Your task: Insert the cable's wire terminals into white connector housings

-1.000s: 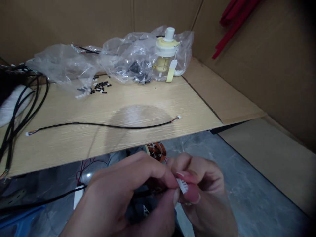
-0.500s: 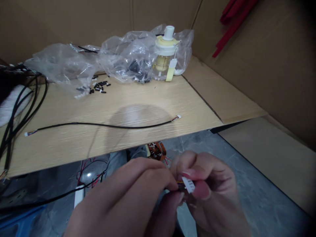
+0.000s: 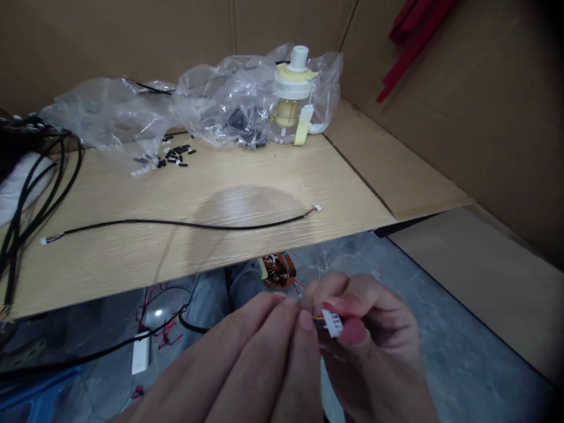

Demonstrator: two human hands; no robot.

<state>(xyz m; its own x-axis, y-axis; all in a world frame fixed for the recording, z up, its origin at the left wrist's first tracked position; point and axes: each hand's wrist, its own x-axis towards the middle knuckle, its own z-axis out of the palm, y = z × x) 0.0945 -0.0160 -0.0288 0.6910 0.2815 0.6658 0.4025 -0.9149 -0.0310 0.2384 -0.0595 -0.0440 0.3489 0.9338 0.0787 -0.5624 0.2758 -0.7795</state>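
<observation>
Off the near edge of the desk (image 3: 110, 264), at five o'clock, a right hand (image 3: 379, 329) pinches a white plug (image 3: 332, 324) as the left hand (image 3: 251, 364) clasps its wires (image 3: 318, 318) at nine o'clock, apparently close handling that calls next for steadiness.

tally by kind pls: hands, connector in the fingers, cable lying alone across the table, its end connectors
Hands: 2, left hand and right hand
White connector in the right fingers: 1
Black cable on the table: 1
White end connectors: 2
Total: 6
</observation>
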